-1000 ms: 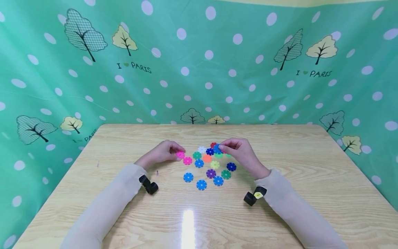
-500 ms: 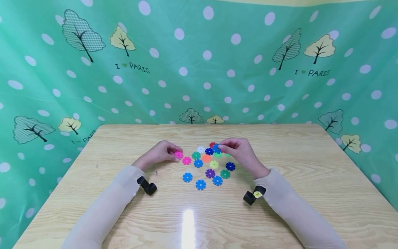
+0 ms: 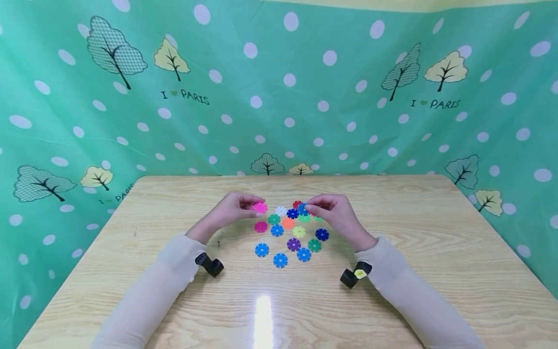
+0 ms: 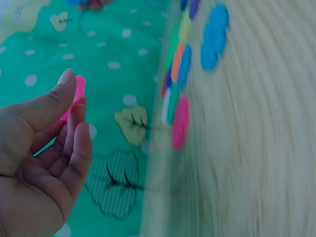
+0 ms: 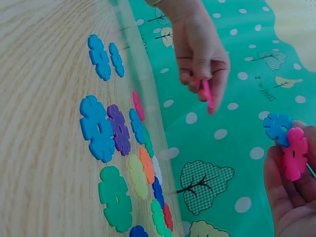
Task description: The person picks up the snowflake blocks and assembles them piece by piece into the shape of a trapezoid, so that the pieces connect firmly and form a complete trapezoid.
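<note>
My left hand pinches a pink snowflake disc between thumb and fingertips, raised above the table. In the left wrist view that disc is partly covered by the thumb. Across from it, my right hand holds a blue snowflake disc with a pink snowflake disc joined to it at the edge. In the head view the fingers hide most of that joined pink disc. The two hands are apart, with the right one over the far right side of the loose discs.
Between and below the hands, several loose discs lie flat on the wooden table, among them a purple disc, an orange disc and a dark pink disc. A green dotted curtain hangs behind the table.
My left hand has lifted its pink disc upward and carried it slightly right, nearer the right hand. The right hand stays almost in place with the joined discs.
</note>
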Demonstrator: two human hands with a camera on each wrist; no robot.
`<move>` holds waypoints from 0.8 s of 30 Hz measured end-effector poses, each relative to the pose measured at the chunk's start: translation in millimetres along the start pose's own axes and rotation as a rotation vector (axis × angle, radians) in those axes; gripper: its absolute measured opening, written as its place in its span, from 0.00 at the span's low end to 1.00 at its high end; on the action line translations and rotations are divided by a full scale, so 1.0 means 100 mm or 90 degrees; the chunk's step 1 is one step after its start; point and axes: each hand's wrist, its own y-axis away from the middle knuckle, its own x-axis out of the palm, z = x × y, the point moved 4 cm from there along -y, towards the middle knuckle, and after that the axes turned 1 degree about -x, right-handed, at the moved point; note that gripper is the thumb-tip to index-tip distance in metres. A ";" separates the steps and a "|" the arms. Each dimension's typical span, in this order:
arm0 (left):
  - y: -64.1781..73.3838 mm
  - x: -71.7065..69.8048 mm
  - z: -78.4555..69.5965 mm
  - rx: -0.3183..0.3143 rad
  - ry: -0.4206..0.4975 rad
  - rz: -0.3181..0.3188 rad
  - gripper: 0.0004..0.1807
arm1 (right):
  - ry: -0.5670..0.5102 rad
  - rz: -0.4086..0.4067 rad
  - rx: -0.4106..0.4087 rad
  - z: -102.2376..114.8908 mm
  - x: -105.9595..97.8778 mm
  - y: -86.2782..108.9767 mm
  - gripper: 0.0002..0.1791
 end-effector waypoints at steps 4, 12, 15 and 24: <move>0.04 0.11 -0.21 0.003 0.041 -0.001 0.21 | 0.011 0.002 -0.009 0.17 0.03 0.05 0.09; 0.10 0.28 -0.47 0.026 0.093 -0.022 0.19 | 0.019 0.006 -0.026 0.25 0.06 0.07 0.08; 0.10 0.33 -0.50 0.028 0.105 -0.031 0.19 | 0.019 0.012 -0.041 0.25 0.07 0.06 0.08; 0.13 0.43 -0.59 0.063 0.131 -0.007 0.17 | 0.019 0.016 -0.062 0.25 0.09 0.07 0.08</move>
